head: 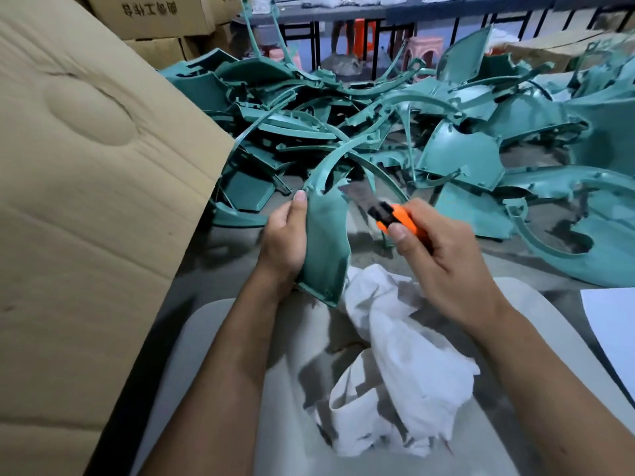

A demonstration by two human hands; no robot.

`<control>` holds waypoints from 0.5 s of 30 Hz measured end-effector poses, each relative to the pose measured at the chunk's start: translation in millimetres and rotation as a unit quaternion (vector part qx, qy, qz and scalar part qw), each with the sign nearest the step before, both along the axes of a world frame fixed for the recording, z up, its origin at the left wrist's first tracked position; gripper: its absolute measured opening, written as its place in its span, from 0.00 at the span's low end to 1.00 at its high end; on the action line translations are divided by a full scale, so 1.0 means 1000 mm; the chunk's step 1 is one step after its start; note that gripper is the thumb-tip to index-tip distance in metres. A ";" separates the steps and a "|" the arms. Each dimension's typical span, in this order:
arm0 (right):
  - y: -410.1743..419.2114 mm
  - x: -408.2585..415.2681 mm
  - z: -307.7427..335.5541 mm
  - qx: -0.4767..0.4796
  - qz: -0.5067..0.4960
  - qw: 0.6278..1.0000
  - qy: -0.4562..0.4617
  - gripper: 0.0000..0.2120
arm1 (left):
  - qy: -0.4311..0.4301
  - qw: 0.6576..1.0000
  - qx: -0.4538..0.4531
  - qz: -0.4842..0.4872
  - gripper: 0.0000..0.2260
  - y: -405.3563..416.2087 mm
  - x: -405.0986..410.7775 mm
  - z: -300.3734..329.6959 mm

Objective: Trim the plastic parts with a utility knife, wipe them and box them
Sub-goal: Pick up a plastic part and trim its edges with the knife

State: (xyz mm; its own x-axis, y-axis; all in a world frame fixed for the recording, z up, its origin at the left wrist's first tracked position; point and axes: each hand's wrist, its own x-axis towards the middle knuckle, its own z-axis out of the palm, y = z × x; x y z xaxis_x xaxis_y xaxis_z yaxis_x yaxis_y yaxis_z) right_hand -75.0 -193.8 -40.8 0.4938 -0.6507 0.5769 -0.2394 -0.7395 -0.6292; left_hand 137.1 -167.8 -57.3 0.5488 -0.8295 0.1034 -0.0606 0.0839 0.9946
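Cutting the rough edge off a green plastic part

The left hand (pixel 285 235) has its fingers wrapped tight around the green part (pixel 324 242), held up over the white cloth (pixel 405 365). The right hand (pixel 443 255) squeezes the orange knife (pixel 395 219), blade at the part's top edge. This looks like trimming; wiping likely comes next. The blade is blurry. The cardboard box (pixel 86 201) is cut off.

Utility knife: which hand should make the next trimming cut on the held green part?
Right. The right hand already grips the utility knife, blade extended toward the upper edge of the green part. The left hand is clamped on that part, steadying it upright above the white cloth.
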 end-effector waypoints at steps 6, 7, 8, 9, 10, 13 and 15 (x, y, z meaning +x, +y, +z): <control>0.007 0.005 -0.003 -0.003 0.076 0.997 -0.002 0.18 | 0.120 0.990 -0.037 -0.070 0.28 0.006 -0.010 0.011; 0.007 0.004 -0.004 -0.005 0.073 0.997 0.002 0.17 | 0.123 0.989 -0.032 -0.076 0.28 0.007 -0.010 0.012; 0.005 0.003 -0.004 -0.013 0.056 0.998 0.009 0.16 | 0.124 0.988 -0.022 -0.086 0.27 0.007 -0.008 0.013; 0.002 0.001 -0.004 -0.024 0.029 0.999 0.017 0.16 | 0.131 0.986 -0.007 -0.102 0.28 0.008 -0.006 0.015; -0.001 -0.001 -0.004 -0.035 -0.009 0.999 0.026 0.16 | 0.137 0.984 0.011 -0.113 0.28 0.009 -0.005 0.015; -0.005 -0.004 -0.005 -0.081 -0.144 0.985 0.049 0.16 | 0.133 0.986 0.040 -0.097 0.26 0.010 -0.003 0.015; -0.001 0.000 -0.005 -0.097 -0.143 0.985 0.022 0.16 | 0.142 0.984 0.039 -0.098 0.29 0.009 -0.005 0.015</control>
State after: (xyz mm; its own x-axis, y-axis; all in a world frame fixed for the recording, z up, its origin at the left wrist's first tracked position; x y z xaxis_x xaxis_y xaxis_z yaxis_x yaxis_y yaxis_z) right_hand -75.3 -194.3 -45.4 0.3343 -0.6467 0.6856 -0.4785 -0.7432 -0.4677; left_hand 132.4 -158.5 -42.4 0.3756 -0.9216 -0.0982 0.2296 -0.0101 0.9732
